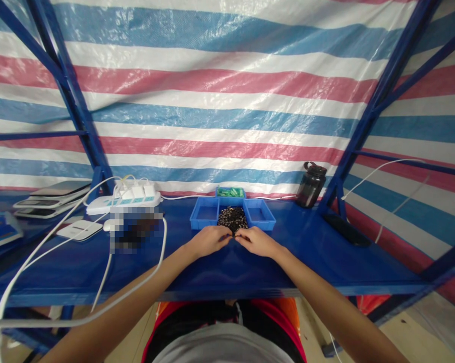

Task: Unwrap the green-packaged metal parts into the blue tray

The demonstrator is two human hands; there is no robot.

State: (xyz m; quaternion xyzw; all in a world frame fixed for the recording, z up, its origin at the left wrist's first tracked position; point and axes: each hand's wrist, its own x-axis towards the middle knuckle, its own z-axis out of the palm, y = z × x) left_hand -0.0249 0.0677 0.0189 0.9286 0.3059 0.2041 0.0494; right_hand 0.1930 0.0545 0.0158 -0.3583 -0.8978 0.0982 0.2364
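My left hand (211, 240) and my right hand (258, 241) meet at the near edge of a pile of small dark and brassy pieces (232, 217), too small to name. The fingertips of both are pinched, nearly touching each other; what lies between them is hidden or too small to make out. The pile spreads in front of a middle blue bin (228, 201). To its left is a blue bin (205, 212), to its right another blue bin (259, 212). Behind them a smaller blue bin holds green pieces (230, 192).
A dark bottle (311, 184) stands at the back right, with a black flat object (346, 229) nearby. On the left are a power strip (123, 198) with white plugs, loose white cables (164, 242), stacked flat devices (53, 197) and a white flat box (79, 230). Blue frame posts flank the table.
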